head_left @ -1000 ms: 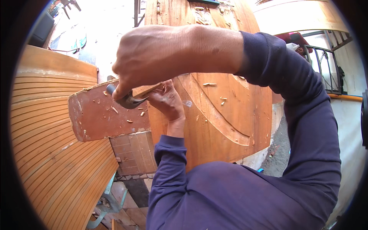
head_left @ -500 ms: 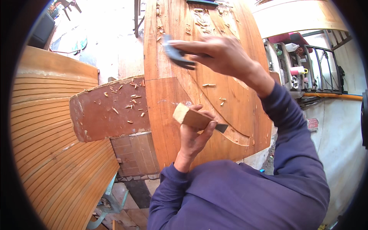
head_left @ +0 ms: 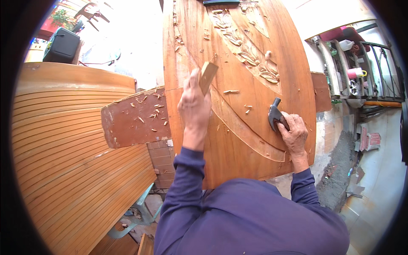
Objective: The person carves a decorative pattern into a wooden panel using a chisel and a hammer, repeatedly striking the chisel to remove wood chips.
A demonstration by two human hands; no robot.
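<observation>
My left hand (head_left: 194,104) is wrapped round the square wooden handle of a chisel (head_left: 208,76), raised over the left side of a large wooden panel (head_left: 191,144). The blade is hidden in this view. On the right part of the panel, my right hand (head_left: 296,134) is closed on a dark claw hammer (head_left: 275,114), whose head lies at or just above the wood. Between the two hands runs a curved recessed band (head_left: 242,127). Beyond them, a carved relief of leaves (head_left: 250,55) fills a pointed shape. Wood chips (head_left: 230,92) lie scattered on the panel.
A brown board (head_left: 136,121) strewn with chips sticks out beneath the panel's left side. Slatted wooden panelling (head_left: 76,157) stands at the left, a pale green plastic stool (head_left: 144,212) below it. At the far right is a metal rack (head_left: 382,76) with a pink mug (head_left: 355,73).
My right hand has brought the hammer down from the upper middle to the panel's right side. My left hand has moved forward and left with the chisel, turning its wooden end away from me.
</observation>
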